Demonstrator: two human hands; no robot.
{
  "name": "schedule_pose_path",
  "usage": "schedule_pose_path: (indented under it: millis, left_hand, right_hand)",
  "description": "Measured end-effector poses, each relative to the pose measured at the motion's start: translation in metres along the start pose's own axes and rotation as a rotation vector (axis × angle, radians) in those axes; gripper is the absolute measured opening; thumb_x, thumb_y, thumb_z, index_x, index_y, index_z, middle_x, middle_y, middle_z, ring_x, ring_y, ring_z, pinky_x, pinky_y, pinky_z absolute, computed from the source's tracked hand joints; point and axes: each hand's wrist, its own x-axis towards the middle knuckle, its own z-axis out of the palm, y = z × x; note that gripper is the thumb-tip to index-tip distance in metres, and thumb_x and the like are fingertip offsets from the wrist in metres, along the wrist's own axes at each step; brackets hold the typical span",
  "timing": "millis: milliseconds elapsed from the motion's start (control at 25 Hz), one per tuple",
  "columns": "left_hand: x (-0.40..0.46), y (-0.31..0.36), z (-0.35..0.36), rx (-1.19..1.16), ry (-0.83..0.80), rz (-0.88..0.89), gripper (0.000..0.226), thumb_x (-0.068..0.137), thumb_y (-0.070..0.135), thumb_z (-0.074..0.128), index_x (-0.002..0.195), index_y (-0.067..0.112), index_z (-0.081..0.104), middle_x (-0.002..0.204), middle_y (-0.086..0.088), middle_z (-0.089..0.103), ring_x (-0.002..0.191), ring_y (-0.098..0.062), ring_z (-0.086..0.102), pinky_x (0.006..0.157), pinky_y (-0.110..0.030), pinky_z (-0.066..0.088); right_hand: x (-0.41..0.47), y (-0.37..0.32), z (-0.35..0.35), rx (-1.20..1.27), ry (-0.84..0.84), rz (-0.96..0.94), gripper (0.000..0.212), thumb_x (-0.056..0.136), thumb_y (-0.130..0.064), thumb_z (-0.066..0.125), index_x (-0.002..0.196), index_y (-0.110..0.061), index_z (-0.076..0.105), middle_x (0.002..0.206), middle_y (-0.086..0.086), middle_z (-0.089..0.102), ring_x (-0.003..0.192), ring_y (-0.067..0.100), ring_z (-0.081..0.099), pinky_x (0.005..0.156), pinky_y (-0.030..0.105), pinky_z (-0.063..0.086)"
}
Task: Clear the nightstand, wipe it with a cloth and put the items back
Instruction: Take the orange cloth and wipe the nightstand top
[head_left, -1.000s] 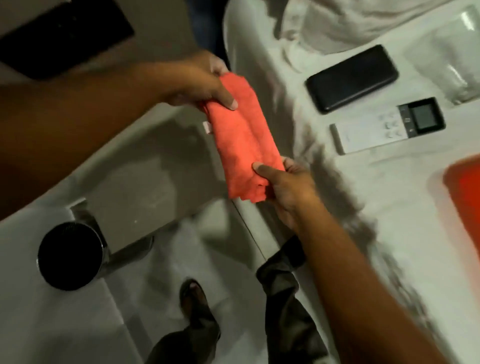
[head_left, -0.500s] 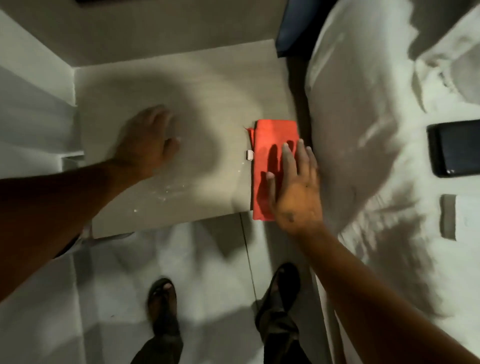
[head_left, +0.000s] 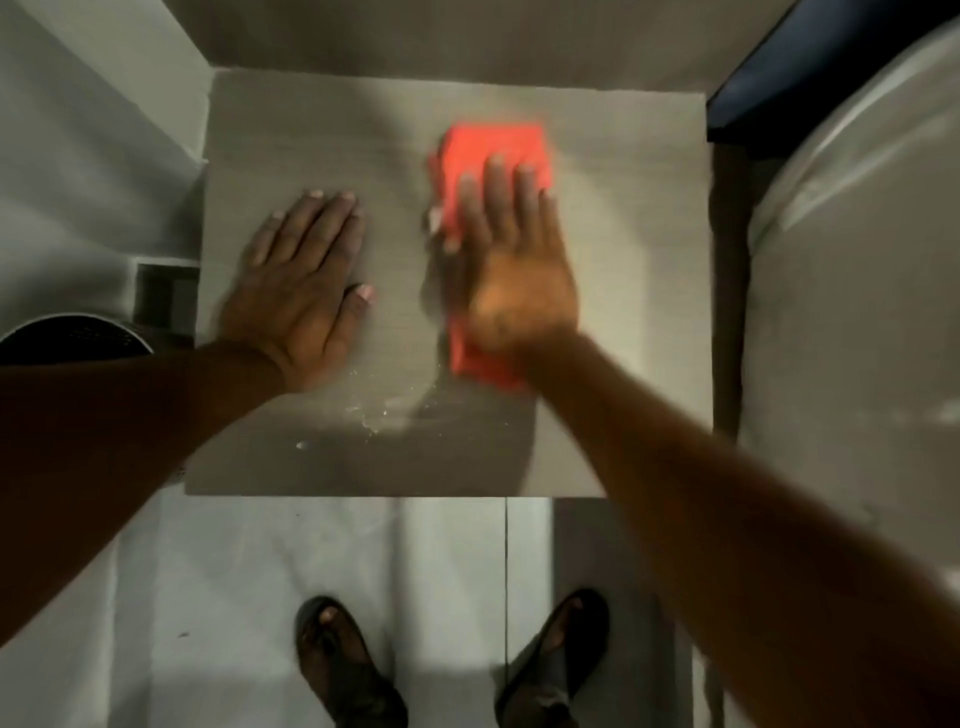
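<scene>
The grey wood-grain nightstand (head_left: 634, 270) fills the middle of the head view, with nothing standing on it. A folded orange-red cloth (head_left: 493, 148) lies on its right-of-centre part. My right hand (head_left: 514, 275) presses flat on the cloth, fingers pointing to the far edge; the hand is motion-blurred. My left hand (head_left: 301, 291) rests flat on the bare top to the left of the cloth, fingers apart, holding nothing. White specks and a smear (head_left: 376, 415) lie on the top near the front edge, between my wrists.
A bed with a white sheet (head_left: 857, 312) borders the nightstand on the right, below a dark blue headboard (head_left: 831, 62). A dark round bin (head_left: 72, 338) sits at the left. My sandalled feet (head_left: 343, 665) stand on pale floor tiles in front.
The cloth went from being held in both hands over the bed's edge to lying on the nightstand. My right hand has slid it leftward and farther back; my left hand shifted right on the top.
</scene>
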Motion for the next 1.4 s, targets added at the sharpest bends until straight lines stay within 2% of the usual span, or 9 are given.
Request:
schedule_pose_path:
  millis: [160,320,400,600,680,840,960,1120,1400]
  left_hand:
    - [-0.005,-0.003,-0.002,0.029,0.018,-0.004,0.071,0.098,0.045,0.020,0.158,0.007,0.019,0.167,-0.014,0.021,0.155,-0.032,0.016,0.125,-0.049,0.013]
    - [-0.003,-0.004,0.001,0.033,-0.006,-0.005,0.071,0.099,0.045,0.019,0.159,0.009,0.014,0.168,-0.013,0.017,0.156,-0.031,0.012,0.126,-0.049,0.011]
    - [-0.003,-0.005,0.003,0.039,-0.004,-0.006,0.070,0.100,0.045,0.019,0.159,0.009,0.016,0.168,-0.012,0.018,0.156,-0.031,0.012,0.126,-0.049,0.011]
    - [-0.005,-0.005,0.002,0.018,0.028,-0.004,0.069,0.098,0.043,0.023,0.158,0.009,0.020,0.167,-0.012,0.022,0.155,-0.031,0.016,0.125,-0.049,0.013]
    - [-0.005,-0.004,0.002,0.019,0.039,-0.002,0.069,0.098,0.042,0.022,0.158,0.008,0.021,0.167,-0.013,0.022,0.155,-0.031,0.016,0.125,-0.049,0.013]
    - [-0.005,-0.005,0.002,0.011,0.053,0.004,0.068,0.100,0.042,0.021,0.158,0.006,0.022,0.166,-0.015,0.022,0.155,-0.033,0.016,0.124,-0.051,0.015]
    - [-0.004,-0.004,0.003,0.010,0.068,0.008,0.068,0.099,0.041,0.023,0.156,0.005,0.025,0.165,-0.016,0.025,0.154,-0.034,0.019,0.124,-0.053,0.017]
    - [-0.006,-0.005,0.001,0.007,0.051,-0.001,0.068,0.097,0.040,0.023,0.156,0.005,0.026,0.165,-0.016,0.026,0.154,-0.034,0.020,0.123,-0.052,0.017]
    - [-0.005,-0.004,0.001,0.006,0.041,-0.003,0.067,0.098,0.040,0.027,0.156,0.006,0.029,0.165,-0.013,0.029,0.153,-0.032,0.023,0.123,-0.052,0.020]
  right_hand:
    - [-0.182,-0.002,0.000,-0.007,-0.025,-0.018,0.061,0.104,-0.040,0.030,0.157,-0.011,0.027,0.166,0.017,0.014,0.154,0.041,0.008,0.116,0.063,0.025]
    - [-0.029,0.079,-0.031,-0.017,0.095,0.378,0.064,0.104,-0.046,0.021,0.160,-0.016,0.015,0.168,0.016,0.008,0.155,0.037,0.002,0.123,0.058,0.009]
    - [0.029,0.057,-0.024,-0.035,0.064,0.328,0.067,0.103,-0.049,0.017,0.160,-0.016,0.008,0.168,0.015,0.002,0.155,0.037,-0.002,0.124,0.055,0.005]
    - [-0.156,-0.019,0.018,-0.024,-0.060,-0.218,0.060,0.102,-0.036,0.042,0.155,-0.011,0.031,0.164,0.019,0.020,0.153,0.042,0.012,0.119,0.061,0.021]
    - [-0.173,0.043,-0.004,-0.082,-0.012,-0.059,0.063,0.100,-0.039,0.039,0.156,-0.012,0.028,0.165,0.018,0.017,0.154,0.040,0.011,0.117,0.064,0.023]
    - [-0.012,0.104,-0.035,-0.066,0.087,0.406,0.068,0.100,-0.051,0.017,0.160,-0.018,0.013,0.168,0.015,0.005,0.155,0.037,0.001,0.123,0.059,0.007]
    - [0.054,0.029,-0.004,-0.058,0.081,0.195,0.069,0.101,-0.049,0.022,0.160,-0.016,0.012,0.168,0.017,0.006,0.154,0.041,0.001,0.124,0.057,0.006]
    - [-0.012,-0.074,0.028,0.081,0.070,0.066,0.064,0.101,-0.045,0.033,0.158,-0.015,0.025,0.166,0.017,0.017,0.154,0.041,0.009,0.124,0.055,0.006]
    - [-0.004,0.060,-0.018,0.023,0.064,0.282,0.062,0.101,-0.048,0.027,0.156,-0.020,0.029,0.166,0.014,0.021,0.155,0.036,0.011,0.125,0.054,0.007]
